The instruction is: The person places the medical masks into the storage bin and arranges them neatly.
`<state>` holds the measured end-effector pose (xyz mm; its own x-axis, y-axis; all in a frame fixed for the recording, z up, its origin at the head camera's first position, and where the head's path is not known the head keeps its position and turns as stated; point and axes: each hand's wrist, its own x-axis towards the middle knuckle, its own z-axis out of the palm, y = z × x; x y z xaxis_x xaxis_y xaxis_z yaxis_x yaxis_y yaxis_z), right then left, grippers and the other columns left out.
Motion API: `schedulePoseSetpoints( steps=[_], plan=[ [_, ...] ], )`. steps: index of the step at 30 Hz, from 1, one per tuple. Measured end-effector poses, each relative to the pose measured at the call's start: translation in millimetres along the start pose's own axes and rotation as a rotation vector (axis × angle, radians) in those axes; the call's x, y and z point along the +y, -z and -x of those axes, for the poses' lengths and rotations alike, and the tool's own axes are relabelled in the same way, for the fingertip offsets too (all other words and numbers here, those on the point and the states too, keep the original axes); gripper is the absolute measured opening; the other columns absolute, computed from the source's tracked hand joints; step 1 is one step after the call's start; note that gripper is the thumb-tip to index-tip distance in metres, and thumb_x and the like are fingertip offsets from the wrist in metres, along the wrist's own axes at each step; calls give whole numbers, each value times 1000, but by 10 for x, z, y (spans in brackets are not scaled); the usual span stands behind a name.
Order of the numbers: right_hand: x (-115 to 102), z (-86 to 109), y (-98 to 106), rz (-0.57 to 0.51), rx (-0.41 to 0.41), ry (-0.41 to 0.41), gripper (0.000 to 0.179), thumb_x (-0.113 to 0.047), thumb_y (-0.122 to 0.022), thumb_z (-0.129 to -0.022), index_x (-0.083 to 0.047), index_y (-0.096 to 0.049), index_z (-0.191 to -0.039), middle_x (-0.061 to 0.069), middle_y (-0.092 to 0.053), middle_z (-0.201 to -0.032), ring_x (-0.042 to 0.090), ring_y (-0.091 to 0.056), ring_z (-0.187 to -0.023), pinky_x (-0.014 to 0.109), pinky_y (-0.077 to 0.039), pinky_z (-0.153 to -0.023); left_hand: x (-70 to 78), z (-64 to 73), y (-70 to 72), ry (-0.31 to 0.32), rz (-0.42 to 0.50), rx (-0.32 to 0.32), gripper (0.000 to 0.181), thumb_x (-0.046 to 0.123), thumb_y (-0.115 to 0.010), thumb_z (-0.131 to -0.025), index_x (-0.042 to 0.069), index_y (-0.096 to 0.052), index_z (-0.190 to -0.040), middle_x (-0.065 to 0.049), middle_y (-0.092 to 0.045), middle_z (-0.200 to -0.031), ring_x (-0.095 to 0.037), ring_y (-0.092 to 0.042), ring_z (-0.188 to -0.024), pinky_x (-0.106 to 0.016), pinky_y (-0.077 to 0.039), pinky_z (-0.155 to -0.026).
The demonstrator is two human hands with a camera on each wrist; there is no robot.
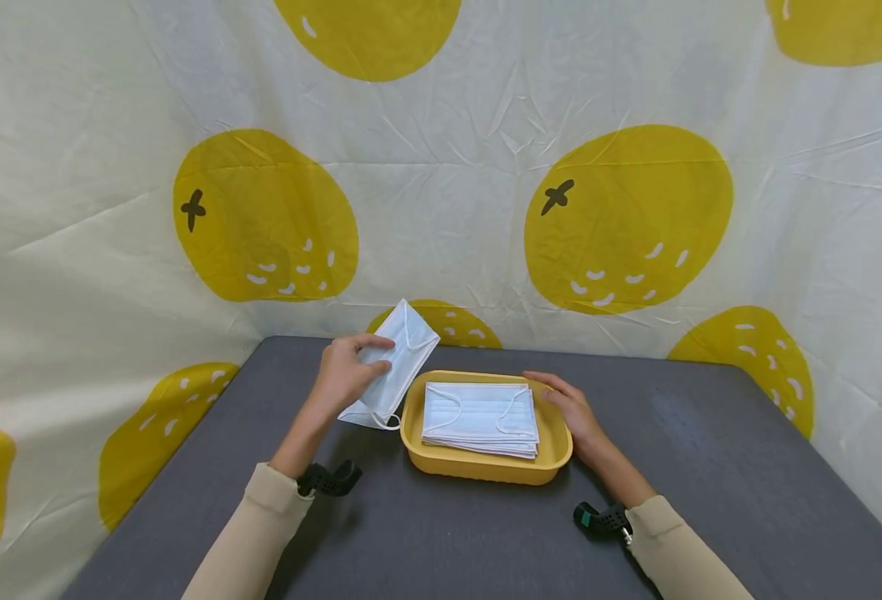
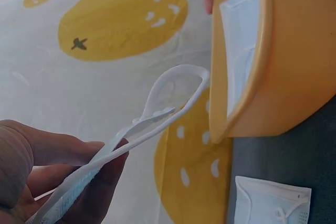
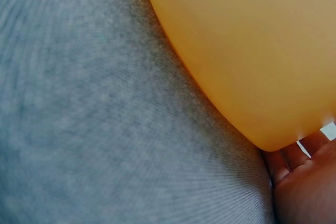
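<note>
My left hand pinches a pale blue pleated face mask between thumb and fingers, tilted up at the left of a yellow plastic tub. One white ear loop of this mask sticks out toward the tub in the left wrist view. Inside the tub lies a neat stack of face masks, ear loops lying across the top one. My right hand holds the tub at its back right corner, fingers along the outside and thumb at the rim. The right wrist view shows part of that hand against the wall.
Another face mask lies flat on the dark grey table, left of the tub. A pale curtain printed with yellow fruit hangs behind the table and along its sides. Black camera mounts sit on both wrists.
</note>
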<state>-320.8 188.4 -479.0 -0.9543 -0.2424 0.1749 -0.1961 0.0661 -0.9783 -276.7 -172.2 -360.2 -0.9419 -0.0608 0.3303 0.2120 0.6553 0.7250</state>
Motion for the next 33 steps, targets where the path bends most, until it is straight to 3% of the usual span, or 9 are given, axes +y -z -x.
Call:
schedulePoseSetpoints(
  steps=[6,14,21,33],
  plan=[
    [-8,-6,-1,-1,-3,-11,38,-14,-43,-101,-8,-53,-138,10,-43,-148,22,-43,-132,21,-44,-99,26,9,-6,-6,20,-26,26,15,-76,-78,20,-76,-103,-9,-67,-120,-24,-61,-104,-34,-54,-72],
    [-12,-13,-7,9,1,-1,38,-14,-43,-101,-7,-53,-137,10,-44,-147,9,-48,-125,20,-43,-99,56,15,-3,-26,39,-76,27,14,-78,-76,21,-76,-102,-7,-68,-118,-23,-61,-102,-33,-53,-73],
    [-14,-10,-7,20,11,-1,37,-14,-44,-100,-8,-54,-136,8,-46,-145,4,-49,-122,20,-44,-99,67,28,-17,-9,125,-140,27,13,-79,-76,22,-76,-101,-3,-68,-117,-21,-59,-101,-30,-52,-73],
    [-24,1,9,19,19,-20,38,-11,-42,-101,-7,-53,-137,9,-45,-147,7,-48,-125,29,-41,-105,73,33,-114,-21,214,-183,27,11,-79,-77,21,-76,-102,0,-68,-118,-22,-57,-106,-27,-50,-74]
  ],
)
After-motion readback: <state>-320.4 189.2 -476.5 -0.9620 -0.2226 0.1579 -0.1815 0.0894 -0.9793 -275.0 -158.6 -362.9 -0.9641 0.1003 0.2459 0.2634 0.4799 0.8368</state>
